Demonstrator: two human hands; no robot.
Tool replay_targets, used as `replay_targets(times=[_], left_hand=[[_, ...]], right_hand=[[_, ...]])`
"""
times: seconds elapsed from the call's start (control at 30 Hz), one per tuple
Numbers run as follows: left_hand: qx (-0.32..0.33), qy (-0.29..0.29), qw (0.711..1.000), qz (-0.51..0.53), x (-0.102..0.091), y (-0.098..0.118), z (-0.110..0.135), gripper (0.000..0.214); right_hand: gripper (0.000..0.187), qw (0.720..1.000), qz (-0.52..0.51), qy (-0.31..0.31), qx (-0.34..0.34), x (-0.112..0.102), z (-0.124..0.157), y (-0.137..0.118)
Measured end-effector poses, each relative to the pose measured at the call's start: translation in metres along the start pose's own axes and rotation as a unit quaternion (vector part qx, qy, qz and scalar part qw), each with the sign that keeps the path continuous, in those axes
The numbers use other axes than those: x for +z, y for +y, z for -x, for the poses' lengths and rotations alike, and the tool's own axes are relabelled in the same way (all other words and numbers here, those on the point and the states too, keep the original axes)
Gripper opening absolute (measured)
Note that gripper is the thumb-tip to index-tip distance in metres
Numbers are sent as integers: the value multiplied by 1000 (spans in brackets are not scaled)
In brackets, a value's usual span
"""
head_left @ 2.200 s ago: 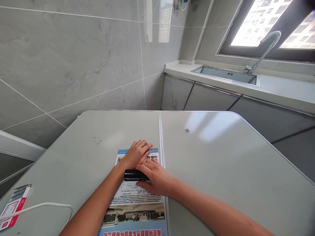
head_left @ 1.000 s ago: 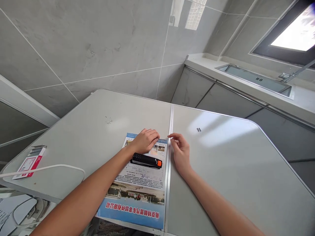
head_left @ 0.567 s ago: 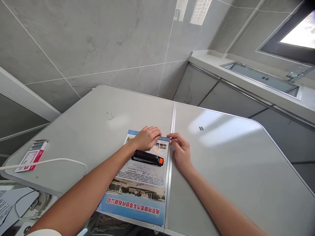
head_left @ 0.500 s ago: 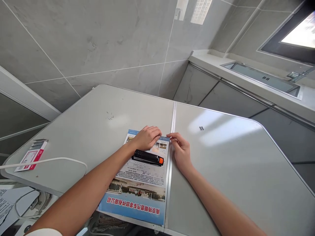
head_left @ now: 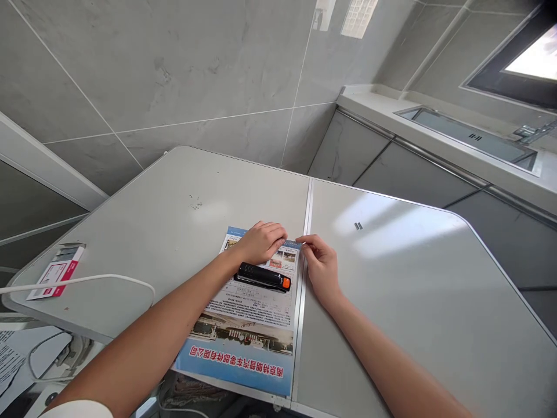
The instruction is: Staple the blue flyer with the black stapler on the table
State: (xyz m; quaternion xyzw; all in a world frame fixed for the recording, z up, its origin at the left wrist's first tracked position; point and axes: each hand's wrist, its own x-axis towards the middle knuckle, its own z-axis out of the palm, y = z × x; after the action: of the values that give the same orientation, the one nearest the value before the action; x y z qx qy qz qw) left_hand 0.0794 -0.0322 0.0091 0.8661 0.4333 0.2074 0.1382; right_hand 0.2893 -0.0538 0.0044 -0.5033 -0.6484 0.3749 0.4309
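A printed leaflet point(head_left: 243, 367) with blue borders, small photos and red lettering lies on the table, upside down to me. Across its upper half rests a black stapler point(head_left: 261, 277) with an orange end. My left hand point(head_left: 263, 241) lies palm down over the leaflet's far edge, its fingers slightly bent and holding nothing. At the far right corner, the thumb and forefinger of my right hand point(head_left: 321, 264) pinch the leaflet's edge. Whether a staple is between those fingertips cannot be made out.
Two short strips of staples point(head_left: 358, 226) lie on the table point(head_left: 413, 302) to the right. Loose bits of staples point(head_left: 195, 202) are scattered at the left. A red-and-white staple box point(head_left: 56, 273) sits near the left edge, with a white cable point(head_left: 108, 277) crossing in front.
The camera view has shifted slightly. Both hands keep nearly the same pose on the leaflet, and the stapler stays where it was.
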Motion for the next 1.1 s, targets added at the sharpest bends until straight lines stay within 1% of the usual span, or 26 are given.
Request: replay_targets(times=[0.17, 0.3, 0.4, 0.73, 0.9, 1.1], left_hand=[[-3, 0, 1000, 5, 1, -1, 0, 19], [0, 6, 1000, 4, 1, -1, 0, 16], [0, 7, 1000, 2, 1, -1, 0, 15], [-3, 3, 1000, 0, 2, -1, 0, 17], [-4, 9, 1000, -3, 3, -1, 0, 16], [-14, 11, 1000, 7, 0, 0, 0, 15]], right_hand=[[18, 1000, 26, 5, 2, 2, -1, 3], [14, 999, 29, 27, 15, 3, -1, 5], [10, 999, 35, 23, 18, 3, -1, 4], [18, 999, 41, 11, -4, 3, -1, 3], [18, 999, 36, 29, 27, 4, -2, 4], [15, 997, 49, 41, 47, 5, -3, 1]])
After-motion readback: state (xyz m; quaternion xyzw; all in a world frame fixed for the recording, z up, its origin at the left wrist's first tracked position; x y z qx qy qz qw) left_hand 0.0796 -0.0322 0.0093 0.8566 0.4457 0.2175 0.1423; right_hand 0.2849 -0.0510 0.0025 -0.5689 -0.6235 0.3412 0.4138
